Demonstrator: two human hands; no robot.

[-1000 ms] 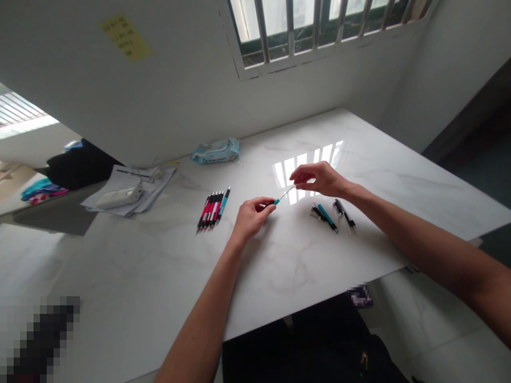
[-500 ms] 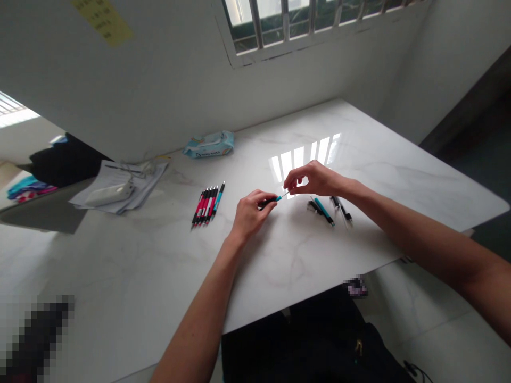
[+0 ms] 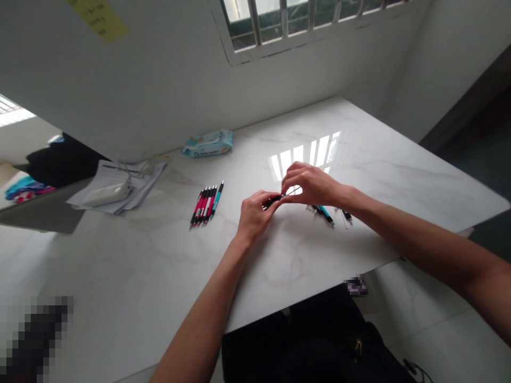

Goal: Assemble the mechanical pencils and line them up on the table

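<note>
My left hand [image 3: 252, 214] is closed around a black pen barrel [image 3: 272, 200], held low over the white tabletop. My right hand [image 3: 307, 183] meets it at the barrel's right end, thumb and fingers pinched on a thin rod like a pen refill [image 3: 294, 190] that sticks out there. The fingers hide where rod and barrel join. Beneath the right wrist lie a blue pen barrel [image 3: 326, 216], black pen parts [image 3: 315, 209] and a thin white stick [image 3: 344, 219], partly covered by the hand.
Left of my hands, several red-and-black pens [image 3: 203, 206] lie in a row beside a blue-and-black pen [image 3: 217, 200]. A light-blue wipes pack [image 3: 207, 144] rests by the wall. Papers [image 3: 147, 186] with a white device [image 3: 107, 194] are at far left. The table's front edge [image 3: 319, 291] is near my lap.
My right hand has come in closer to the left, its fingers now at the barrel's end. My left hand has shifted slightly right. The barrel's blue end is now hidden.
</note>
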